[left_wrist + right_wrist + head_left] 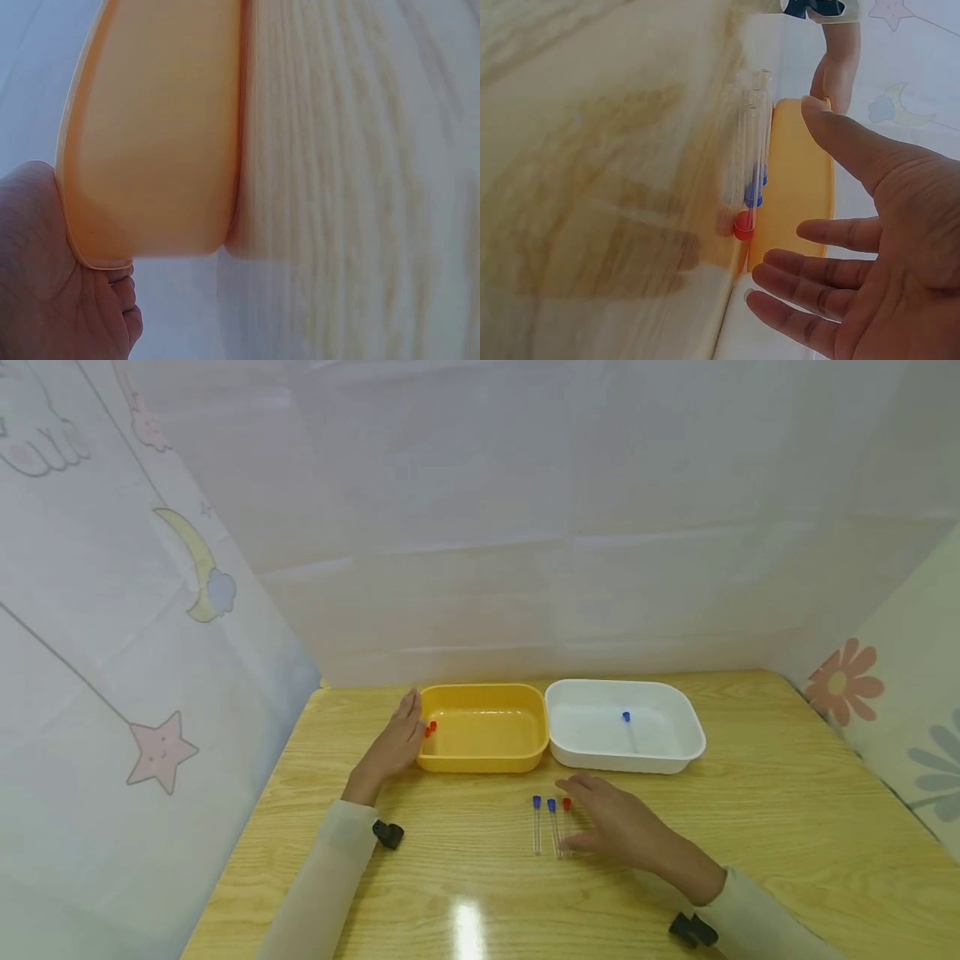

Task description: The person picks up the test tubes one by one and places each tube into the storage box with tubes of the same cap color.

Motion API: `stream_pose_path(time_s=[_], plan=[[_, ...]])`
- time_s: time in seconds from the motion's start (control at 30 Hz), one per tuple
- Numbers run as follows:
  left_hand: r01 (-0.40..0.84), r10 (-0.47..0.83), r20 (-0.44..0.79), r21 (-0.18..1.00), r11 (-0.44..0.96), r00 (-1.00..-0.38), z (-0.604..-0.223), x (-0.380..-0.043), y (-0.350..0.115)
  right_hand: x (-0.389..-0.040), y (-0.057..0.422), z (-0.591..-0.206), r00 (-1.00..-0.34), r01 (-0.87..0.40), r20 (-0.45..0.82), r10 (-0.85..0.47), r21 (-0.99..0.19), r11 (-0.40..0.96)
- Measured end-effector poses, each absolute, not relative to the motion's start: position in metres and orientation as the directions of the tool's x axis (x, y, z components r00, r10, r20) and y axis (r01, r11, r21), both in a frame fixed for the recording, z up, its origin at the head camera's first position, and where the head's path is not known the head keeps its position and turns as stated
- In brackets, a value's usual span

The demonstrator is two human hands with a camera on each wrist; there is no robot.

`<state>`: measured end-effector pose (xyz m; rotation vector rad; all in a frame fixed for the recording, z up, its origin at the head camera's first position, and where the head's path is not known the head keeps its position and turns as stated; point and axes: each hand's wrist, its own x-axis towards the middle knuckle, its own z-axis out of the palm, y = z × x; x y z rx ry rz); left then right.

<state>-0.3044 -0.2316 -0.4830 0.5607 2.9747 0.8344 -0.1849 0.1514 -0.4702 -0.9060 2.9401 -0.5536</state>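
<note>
Your right hand (626, 827) is wide open and empty, fingers and thumb spread beside the slim clear red-capped tube (567, 805), which lies on the pale wooden table (450, 877), right of two slim clear blue-capped tubes (537, 827). Pinching near the cap should spare its neighbours. Your left hand (392, 745), partly closed, holds the yellow rectangular plastic tray's (483, 763) left end; keep that light. The white rectangular plastic tray (622, 762) stands right, beyond the tubes.

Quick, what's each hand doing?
Left hand: at the yellow tray's rim; can't tell whether it grips.
Right hand: open, holding nothing, near the red-capped tube.
</note>
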Motion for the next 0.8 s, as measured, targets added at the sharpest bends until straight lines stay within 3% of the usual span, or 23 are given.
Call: stream_pose_path(time_s=[0.23,0.8], plan=[[0.35,0.344,0.107,0.49,0.798,-0.933,-0.4814,-0.3054,-0.2315,-0.1833,0.1543,-0.4732,-0.809,-0.583,0.12,-0.575,-0.288,0.76],[0.351,0.347,0.099,0.481,0.803,-0.932,-0.4841,-0.3073,-0.2324,-0.1822,0.1547,-0.477,-0.849,-0.512,0.028,-0.527,-0.287,0.81]])
